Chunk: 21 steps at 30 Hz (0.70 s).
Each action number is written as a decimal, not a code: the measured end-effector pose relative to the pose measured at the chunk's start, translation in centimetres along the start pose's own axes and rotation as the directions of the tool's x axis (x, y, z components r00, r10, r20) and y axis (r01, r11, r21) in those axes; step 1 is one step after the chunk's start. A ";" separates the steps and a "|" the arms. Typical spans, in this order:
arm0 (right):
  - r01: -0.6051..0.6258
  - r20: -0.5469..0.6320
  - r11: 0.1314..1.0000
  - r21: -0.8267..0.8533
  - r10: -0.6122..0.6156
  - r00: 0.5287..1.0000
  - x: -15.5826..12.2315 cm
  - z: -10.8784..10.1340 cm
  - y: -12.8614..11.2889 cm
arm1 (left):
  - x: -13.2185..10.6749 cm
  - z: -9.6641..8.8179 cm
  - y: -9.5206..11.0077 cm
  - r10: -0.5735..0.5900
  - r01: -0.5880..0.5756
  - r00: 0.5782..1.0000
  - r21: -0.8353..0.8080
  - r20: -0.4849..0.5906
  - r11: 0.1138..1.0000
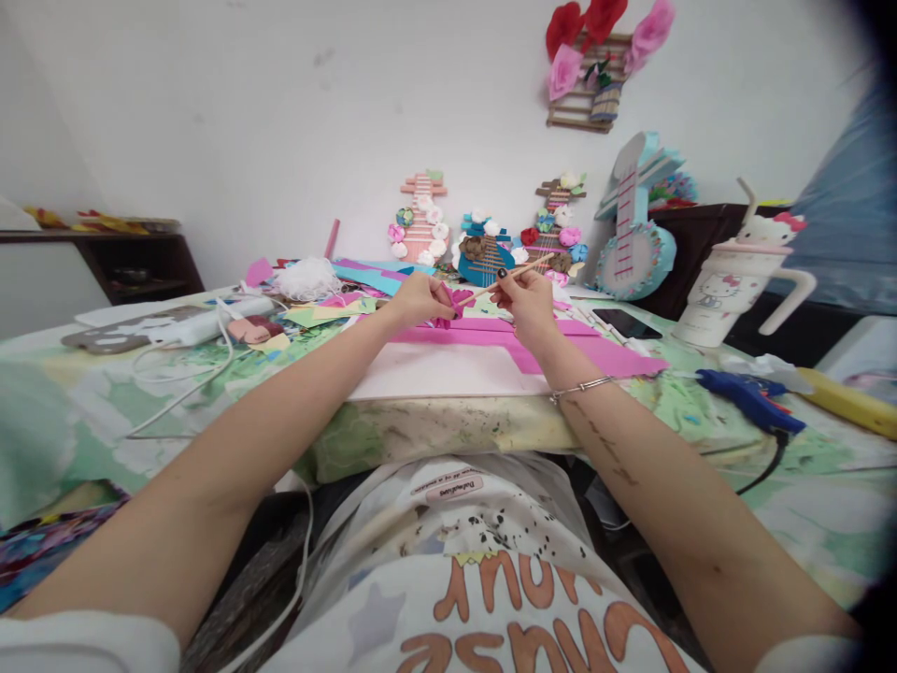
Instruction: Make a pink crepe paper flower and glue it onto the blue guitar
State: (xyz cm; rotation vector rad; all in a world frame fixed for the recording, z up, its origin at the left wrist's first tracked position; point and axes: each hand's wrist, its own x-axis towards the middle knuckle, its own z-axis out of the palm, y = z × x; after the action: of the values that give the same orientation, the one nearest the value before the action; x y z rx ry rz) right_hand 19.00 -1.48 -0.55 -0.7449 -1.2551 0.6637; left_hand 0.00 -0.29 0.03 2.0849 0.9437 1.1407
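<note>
Between the fingers of my left hand (422,301) is a small gathered piece of magenta paper (459,301). My right hand (524,304) pinches a thin wooden stick (491,292), slanting up to the right. Its lower end meets the magenta paper; whether it goes into the folds I cannot tell. Below both hands, magenta paper sheets (595,353) lie over a white board (441,369) at the table's near edge.
A blue glue gun (749,397), a yellow-handled tool (851,402), a phone (627,324) and a white tumbler (721,290) stand or lie to the right. Cables and a white power strip (214,322) are at left. Decorated paper guitars (487,254) line the back.
</note>
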 end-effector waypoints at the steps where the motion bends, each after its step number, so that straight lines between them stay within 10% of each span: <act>1: 0.008 -0.008 1.000 -0.001 -0.008 1.000 0.0 0.0 0.0 | 0.0 0.0 0.0 0.006 -0.006 1.000 -0.008 0.011 1.000; 13: 0.062 -0.188 0.994 0.085 -0.045 0.981 0.8 -0.6 -0.2 | 0.2 -0.3 -0.3 0.014 -0.004 0.991 -0.069 0.136 0.998; 21: 0.165 -0.477 0.977 0.136 -0.081 0.875 1.8 -2.3 -1.0 | 0.0 -0.4 -0.3 0.012 0.001 0.982 -0.070 0.189 0.998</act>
State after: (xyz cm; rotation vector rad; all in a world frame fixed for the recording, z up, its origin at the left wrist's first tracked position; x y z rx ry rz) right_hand 21.60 -0.92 1.01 -0.6259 -0.7785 0.4429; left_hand -0.41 -0.01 -0.02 2.0981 0.7968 0.9438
